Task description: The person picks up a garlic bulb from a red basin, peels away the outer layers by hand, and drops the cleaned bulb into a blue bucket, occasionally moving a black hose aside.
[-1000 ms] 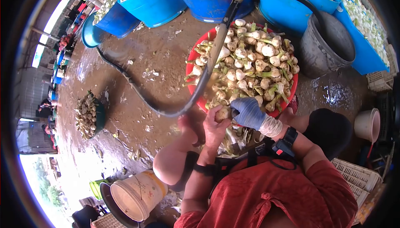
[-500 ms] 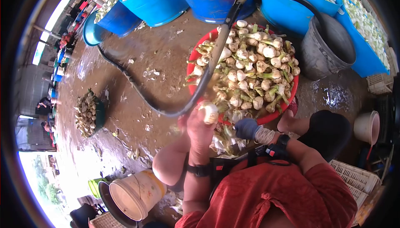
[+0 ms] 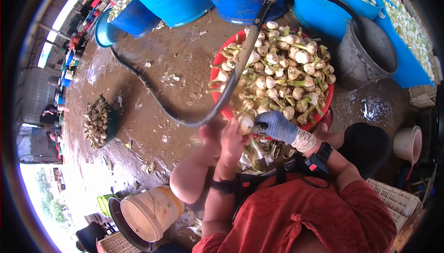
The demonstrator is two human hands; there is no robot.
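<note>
A whitish garlic bulb (image 3: pixel 245 124) is gripped in my bare left hand (image 3: pixel 231 141), at the near edge of a red tub (image 3: pixel 330 96). My right hand (image 3: pixel 279 127), in a blue-grey glove with a pale wrap at the wrist, is closed beside the bulb. Something small and dark shows at its fingertips, too little to name. Many soil-stained garlic bulbs (image 3: pixel 282 70) with cut green stems are heaped in the tub. Beneath my hands lies a pile of peeled garlic leaves and skins (image 3: pixel 257 155).
A black hose (image 3: pixel 227 91) crosses the tub's left side and runs into a grey bucket (image 3: pixel 347 63). Blue tubs (image 3: pixel 178 3) of garlic line the back. A green container of garlic (image 3: pixel 111 126) stands left; a white bucket (image 3: pixel 159 209) lies tilted near my left leg.
My right hand has risen and moved left to meet the bulb. My left hand has shifted slightly right with the bulb, and the two hands are now close together.
</note>
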